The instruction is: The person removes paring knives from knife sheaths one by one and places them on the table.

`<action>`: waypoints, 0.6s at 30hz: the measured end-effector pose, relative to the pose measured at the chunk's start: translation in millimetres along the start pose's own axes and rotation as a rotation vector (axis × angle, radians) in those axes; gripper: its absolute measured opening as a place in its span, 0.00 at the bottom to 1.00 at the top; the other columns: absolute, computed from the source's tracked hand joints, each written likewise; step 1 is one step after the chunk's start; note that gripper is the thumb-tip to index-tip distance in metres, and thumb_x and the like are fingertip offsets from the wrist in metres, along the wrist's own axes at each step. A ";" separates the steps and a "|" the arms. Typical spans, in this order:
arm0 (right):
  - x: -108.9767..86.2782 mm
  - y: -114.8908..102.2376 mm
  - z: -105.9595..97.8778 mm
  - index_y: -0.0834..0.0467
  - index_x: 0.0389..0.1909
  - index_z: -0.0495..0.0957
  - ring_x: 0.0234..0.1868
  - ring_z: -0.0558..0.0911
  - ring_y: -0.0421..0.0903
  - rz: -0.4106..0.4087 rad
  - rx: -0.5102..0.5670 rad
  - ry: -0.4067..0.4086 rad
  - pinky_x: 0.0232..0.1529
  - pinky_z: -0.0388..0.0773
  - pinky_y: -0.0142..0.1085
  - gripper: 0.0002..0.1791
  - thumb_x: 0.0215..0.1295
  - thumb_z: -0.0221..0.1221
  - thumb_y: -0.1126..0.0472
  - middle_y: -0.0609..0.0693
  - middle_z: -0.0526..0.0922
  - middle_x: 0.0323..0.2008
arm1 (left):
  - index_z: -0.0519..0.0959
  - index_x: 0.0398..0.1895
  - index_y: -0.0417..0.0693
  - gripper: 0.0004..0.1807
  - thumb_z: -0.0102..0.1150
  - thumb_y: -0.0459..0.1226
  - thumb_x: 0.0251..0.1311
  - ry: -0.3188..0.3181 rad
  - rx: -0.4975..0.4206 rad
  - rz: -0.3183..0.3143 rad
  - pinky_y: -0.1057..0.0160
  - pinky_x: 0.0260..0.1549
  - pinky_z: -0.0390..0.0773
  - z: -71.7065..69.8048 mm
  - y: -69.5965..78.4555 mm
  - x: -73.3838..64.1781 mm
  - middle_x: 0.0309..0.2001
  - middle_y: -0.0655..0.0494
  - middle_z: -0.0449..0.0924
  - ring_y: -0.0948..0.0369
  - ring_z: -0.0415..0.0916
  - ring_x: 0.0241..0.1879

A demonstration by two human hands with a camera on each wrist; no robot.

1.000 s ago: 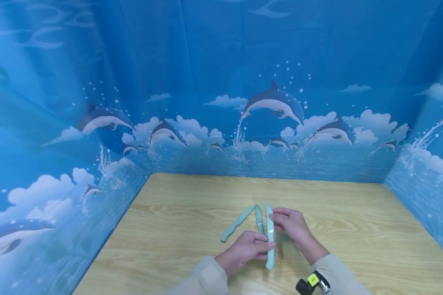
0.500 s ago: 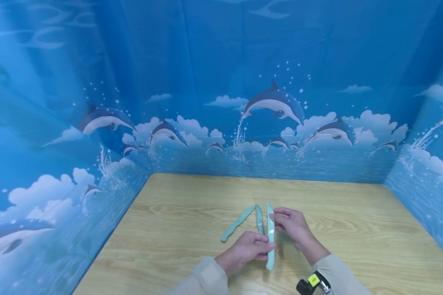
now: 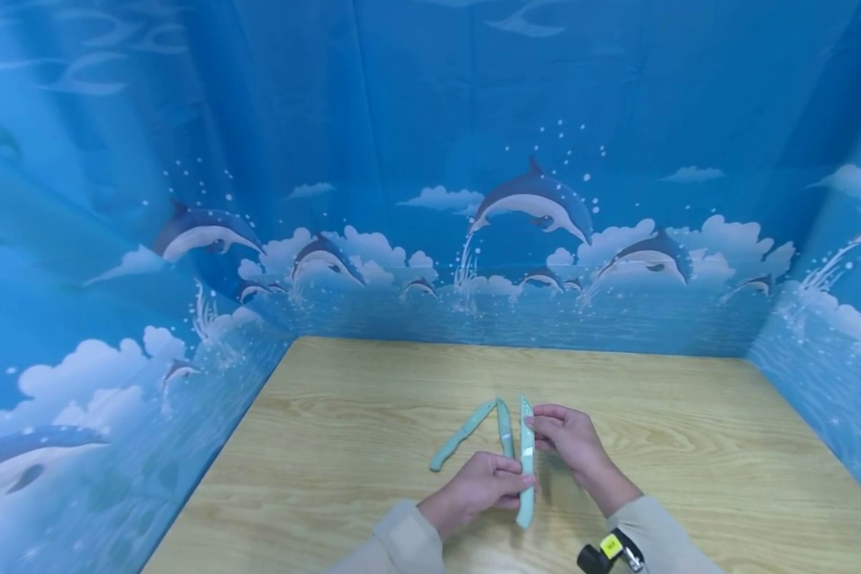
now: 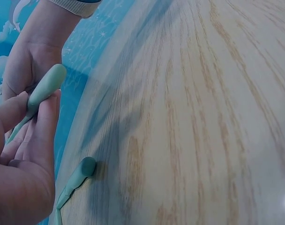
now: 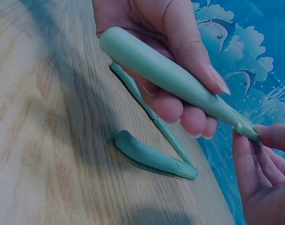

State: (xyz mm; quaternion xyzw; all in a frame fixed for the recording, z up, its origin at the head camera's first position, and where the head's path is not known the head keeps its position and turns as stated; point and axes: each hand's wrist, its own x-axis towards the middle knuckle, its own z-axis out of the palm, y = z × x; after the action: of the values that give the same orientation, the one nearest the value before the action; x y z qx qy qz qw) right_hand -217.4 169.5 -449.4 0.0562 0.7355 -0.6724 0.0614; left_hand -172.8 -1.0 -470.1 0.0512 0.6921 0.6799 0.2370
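A mint-green knife in a matching sheath is held between both hands, pointing away from the person. My left hand grips its rounded handle, thumb on one side and fingers on the other. At the far end, my right hand pinches the sheath between thumb and fingers. The sheath covers the blade. On the table to the left lie two more mint-green knives, a left one and a right one, their far tips meeting in a V. The left hand overlaps the right one's near end in the head view.
The wood-grain table is enclosed at the back and sides by a blue dolphin-print curtain. A black wrist device with a yellow label sits at the right sleeve.
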 end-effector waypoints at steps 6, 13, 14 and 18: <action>-0.2 1.0 -0.4 0.71 0.56 0.71 0.34 0.82 0.42 -0.003 -0.002 -0.007 0.38 0.85 0.31 0.22 0.65 0.61 0.64 0.53 0.86 0.37 | 0.82 0.41 0.39 0.10 0.64 0.34 0.59 -0.001 0.000 -0.004 0.63 0.37 0.86 -0.3 -0.7 -0.8 0.38 0.49 0.87 0.57 0.86 0.37; -0.1 1.5 -0.6 0.71 0.56 0.71 0.34 0.82 0.42 -0.001 -0.001 -0.005 0.38 0.85 0.32 0.21 0.65 0.61 0.64 0.53 0.86 0.37 | 0.82 0.41 0.39 0.09 0.64 0.34 0.59 -0.001 -0.004 0.002 0.63 0.37 0.86 0.1 -1.8 -0.8 0.37 0.49 0.87 0.57 0.86 0.37; 0.1 1.6 -0.6 0.71 0.56 0.71 0.34 0.82 0.42 0.000 0.000 -0.006 0.38 0.85 0.32 0.21 0.65 0.61 0.64 0.53 0.86 0.38 | 0.82 0.41 0.39 0.09 0.64 0.34 0.59 0.000 -0.003 0.002 0.63 0.37 0.86 0.0 -1.7 -1.0 0.37 0.49 0.87 0.57 0.86 0.37; 0.6 1.9 -0.5 0.71 0.56 0.71 0.35 0.83 0.43 -0.004 0.005 -0.008 0.39 0.86 0.32 0.22 0.65 0.61 0.64 0.55 0.86 0.39 | 0.82 0.40 0.39 0.08 0.64 0.34 0.59 0.000 -0.006 0.003 0.63 0.37 0.86 -0.3 -1.1 -2.0 0.37 0.48 0.87 0.57 0.85 0.37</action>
State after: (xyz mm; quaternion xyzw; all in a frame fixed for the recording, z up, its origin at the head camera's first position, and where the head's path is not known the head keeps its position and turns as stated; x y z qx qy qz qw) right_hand -217.7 170.2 -451.4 0.0521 0.7338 -0.6745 0.0631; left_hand -170.9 -2.1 -470.7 0.0517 0.6899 0.6824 0.2360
